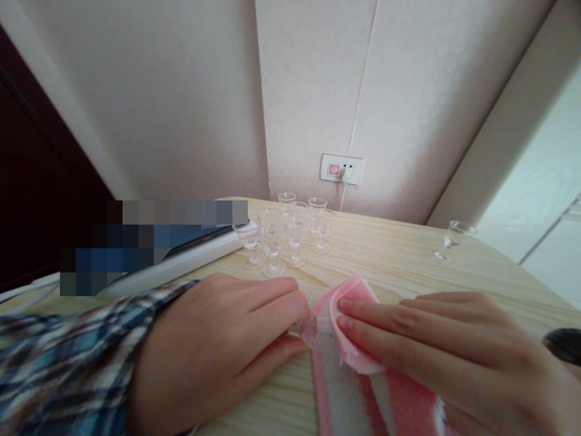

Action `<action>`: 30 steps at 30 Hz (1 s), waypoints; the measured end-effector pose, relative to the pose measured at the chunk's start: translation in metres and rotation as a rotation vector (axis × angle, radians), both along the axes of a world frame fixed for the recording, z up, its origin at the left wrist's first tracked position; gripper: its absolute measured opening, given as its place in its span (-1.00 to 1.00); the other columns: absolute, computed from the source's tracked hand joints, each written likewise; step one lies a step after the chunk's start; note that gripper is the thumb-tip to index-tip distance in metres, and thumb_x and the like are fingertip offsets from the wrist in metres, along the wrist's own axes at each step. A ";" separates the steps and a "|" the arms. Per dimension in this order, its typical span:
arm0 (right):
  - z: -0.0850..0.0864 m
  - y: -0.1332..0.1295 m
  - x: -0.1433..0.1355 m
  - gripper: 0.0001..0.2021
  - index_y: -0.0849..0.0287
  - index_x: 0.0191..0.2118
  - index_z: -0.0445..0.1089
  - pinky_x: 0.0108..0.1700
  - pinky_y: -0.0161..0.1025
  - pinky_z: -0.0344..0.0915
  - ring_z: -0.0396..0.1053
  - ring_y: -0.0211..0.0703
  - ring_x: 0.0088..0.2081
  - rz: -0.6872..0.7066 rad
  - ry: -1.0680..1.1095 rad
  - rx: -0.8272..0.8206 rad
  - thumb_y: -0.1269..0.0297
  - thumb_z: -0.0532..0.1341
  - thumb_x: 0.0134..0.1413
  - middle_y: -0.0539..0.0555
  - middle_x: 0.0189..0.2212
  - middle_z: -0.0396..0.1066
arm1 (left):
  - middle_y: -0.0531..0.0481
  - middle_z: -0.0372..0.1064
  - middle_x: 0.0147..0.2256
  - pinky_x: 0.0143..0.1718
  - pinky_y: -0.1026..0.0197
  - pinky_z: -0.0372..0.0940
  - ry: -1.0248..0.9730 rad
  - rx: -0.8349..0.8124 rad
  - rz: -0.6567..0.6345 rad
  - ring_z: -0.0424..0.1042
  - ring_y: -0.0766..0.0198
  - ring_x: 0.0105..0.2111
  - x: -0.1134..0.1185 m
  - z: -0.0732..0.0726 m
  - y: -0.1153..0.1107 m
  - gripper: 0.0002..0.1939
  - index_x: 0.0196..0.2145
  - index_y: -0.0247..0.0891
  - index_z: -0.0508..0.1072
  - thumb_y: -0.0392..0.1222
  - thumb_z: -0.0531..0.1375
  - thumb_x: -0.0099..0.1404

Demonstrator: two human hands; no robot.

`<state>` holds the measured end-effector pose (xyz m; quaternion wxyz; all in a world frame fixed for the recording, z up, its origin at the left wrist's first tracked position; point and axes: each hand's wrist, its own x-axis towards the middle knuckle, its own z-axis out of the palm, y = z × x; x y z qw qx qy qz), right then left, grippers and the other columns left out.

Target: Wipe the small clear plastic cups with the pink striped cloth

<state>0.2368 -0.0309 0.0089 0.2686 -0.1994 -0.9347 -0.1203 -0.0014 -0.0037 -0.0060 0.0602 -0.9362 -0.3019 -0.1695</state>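
Note:
My left hand [218, 342] is closed around the stem end of a small clear stemmed glass [309, 332], which lies sideways, pointing right. Its foot is hidden by my fingers and much of its bowl by cloth. My right hand [449, 345] pinches a pink and white cloth [356, 339] against the bowl, two fingers pressing from above; the thumb is out of sight. The cloth's lower part hangs toward the near side, striped grey-white and pink. Beyond my left hand, several matching small glasses [272, 242] stand upright in a close cluster.
Another stemmed glass [451, 239] stands alone at the table's far right. A white-edged flat object [190, 263], partly pixelated, lies at left by the cluster. A wall socket [342, 169] with a plugged-in white cable is behind the light wooden table [385, 248]. Something dark [563, 345] shows at the right edge.

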 end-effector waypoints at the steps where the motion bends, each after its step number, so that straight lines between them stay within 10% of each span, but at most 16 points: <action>1: 0.000 0.000 0.000 -0.63 0.29 -0.14 0.31 -0.31 -0.40 0.37 0.41 -0.24 -0.30 0.003 -0.002 0.006 0.24 -0.16 0.20 0.12 -0.24 0.43 | 0.10 0.30 -0.47 -0.47 0.29 0.14 0.002 -0.003 0.004 0.26 0.32 -0.50 0.000 0.000 0.000 -0.80 -0.41 -0.17 0.32 -0.10 -0.05 0.25; 30: -0.001 0.000 0.000 -0.65 0.26 -0.15 0.29 -0.30 -0.40 0.36 0.40 -0.25 -0.32 -0.016 -0.050 0.032 0.20 -0.14 0.18 0.09 -0.28 0.43 | 0.08 0.27 -0.42 -0.41 0.29 0.19 0.005 -0.058 0.028 0.27 0.34 -0.44 0.006 0.006 -0.005 -0.83 -0.38 -0.20 0.35 -0.25 -0.03 0.21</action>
